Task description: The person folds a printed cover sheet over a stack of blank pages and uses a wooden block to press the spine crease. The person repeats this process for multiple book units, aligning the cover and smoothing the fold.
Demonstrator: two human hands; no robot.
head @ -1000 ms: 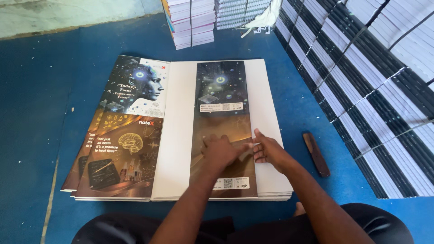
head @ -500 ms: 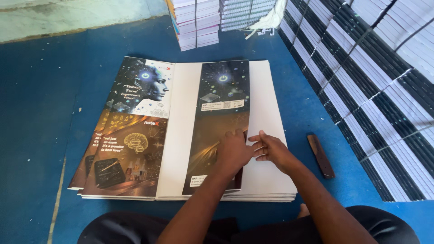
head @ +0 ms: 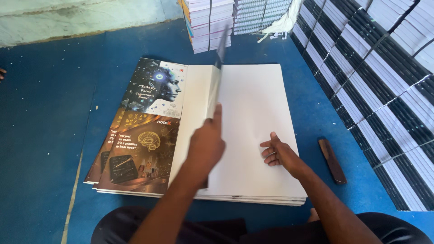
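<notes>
**A:** What is in front of the person?

**B:** The view looks down from the person's head at a blue floor [head: 45, 135]. A low stack of large flat sheets [head: 253, 199] lies on it, right in front of the person's knees. The top of the stack shows a plain white sheet [head: 253, 104].

**A:** What are the hands doing?

**B:** The left hand [head: 205, 147] is closed around the lower edge of 1 printed cover sheet [head: 216, 81], lifted on edge so that it stands almost upright over the middle of the stack; only its thin edge and a dark strip at the top show. The right hand [head: 276, 153] lies flat and open on the white sheet, fingers pointing left, gripping nothing.

**A:** And to the left of the lifted sheet?

**B:** A fanned pile of printed covers [head: 140, 140] lies face up, touching the stack's left side. The upper picture is a blue-toned head in profile among stars; the lower is brown with a golden brain and a dark slate.

**A:** Anything else nearby?

**B:** A small dark brown wooden stick [head: 332, 160] lies on the floor just right of the stack. Further right run rows of bundled black and white book blocks [head: 384, 77]. Beyond the stack stand 2 piles of white paper blocks [head: 212, 22], against a pale wall [head: 77, 18].
</notes>
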